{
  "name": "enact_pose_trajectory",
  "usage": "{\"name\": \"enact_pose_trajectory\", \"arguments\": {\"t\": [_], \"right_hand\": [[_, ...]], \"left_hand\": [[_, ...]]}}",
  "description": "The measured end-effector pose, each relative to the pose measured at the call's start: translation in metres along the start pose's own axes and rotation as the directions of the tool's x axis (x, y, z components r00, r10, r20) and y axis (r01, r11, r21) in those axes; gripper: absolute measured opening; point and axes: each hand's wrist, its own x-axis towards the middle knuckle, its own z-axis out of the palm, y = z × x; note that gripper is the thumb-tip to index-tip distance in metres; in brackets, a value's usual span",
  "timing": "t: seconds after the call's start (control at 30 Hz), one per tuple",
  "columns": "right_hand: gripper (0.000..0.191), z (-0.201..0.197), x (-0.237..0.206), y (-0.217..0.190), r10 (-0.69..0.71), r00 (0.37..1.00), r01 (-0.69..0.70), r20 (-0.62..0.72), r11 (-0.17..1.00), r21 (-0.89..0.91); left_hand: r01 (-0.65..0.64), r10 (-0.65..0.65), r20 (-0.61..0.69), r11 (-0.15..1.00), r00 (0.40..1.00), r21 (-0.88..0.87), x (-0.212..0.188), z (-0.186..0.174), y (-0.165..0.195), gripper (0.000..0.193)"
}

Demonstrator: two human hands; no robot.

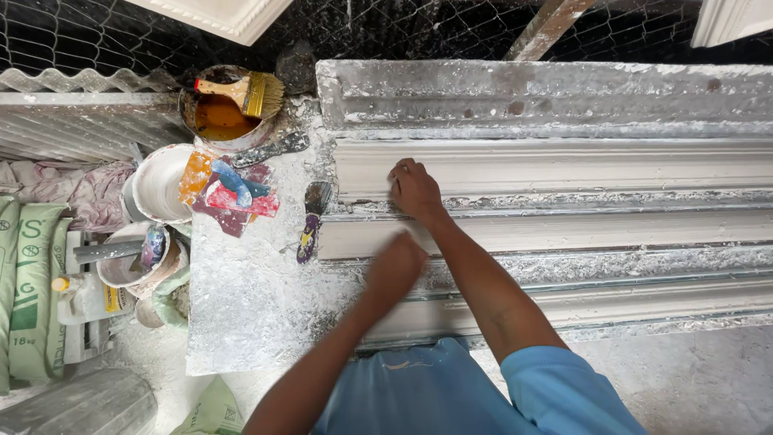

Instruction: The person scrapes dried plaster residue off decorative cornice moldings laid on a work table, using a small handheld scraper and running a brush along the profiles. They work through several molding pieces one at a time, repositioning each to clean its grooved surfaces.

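Across the plaster-crusted table (250,314), long white moulding casts (564,165) run left to right, side by side. I count three pale strips, with a grey, spattered mould block (547,93) behind them.

Right hand (415,189): flat on the left end of the farthest strip, fingers spread and pressed down, gripping nothing. Left hand (396,266): blurred with motion, over the left end of the middle strip; I cannot tell whether it is loose or closed, and I see no tool in it.

Judgement on working the surface well: keep the right palm flat and the pressure even, stroke along the length of the strip rather than across its ridges, and stay off the crumbly edges between the strips, which look likely to flake.

Count of the rest:
- one brush (245,93), wooden handle and yellow bristles, lying across one tub of orange-brown liquid (219,121)
- two scrapers: one grey-bladed (270,149) beside the tub, one with a purple handle (310,225) just left of the casts
- one heap of coloured plastic scraps (229,189)
- white bowls (161,181), at least two, stacked off the table's left edge; more below them, too jumbled to number
- green-printed sacks (28,290) at far left, at least two
- wire mesh (403,28) along the top
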Motion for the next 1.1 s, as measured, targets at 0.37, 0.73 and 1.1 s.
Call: {"name": "enact_pose_trajectory", "arguments": {"t": [0.37,0.73,1.1], "right_hand": [[0.021,-0.007,-0.002,0.017,0.059,0.961,-0.038,0.272,0.996,-0.083],[0.028,0.022,0.033,-0.028,-0.024,0.958,-0.006,0.287,0.995,0.101],[0.036,0.060,0.094,-0.095,-0.059,0.872,0.030,0.487,0.997,0.066]], "left_hand": [[0.650,-0.603,-0.246,0.717,0.759,0.251,-0.030,-0.008,-0.161,0.065],[0.651,-0.631,-0.162,0.727,0.759,0.217,-0.019,0.001,-0.187,0.034],[0.760,-0.762,-0.028,0.647,0.647,-0.059,-0.039,-0.016,-0.199,0.021]]}}
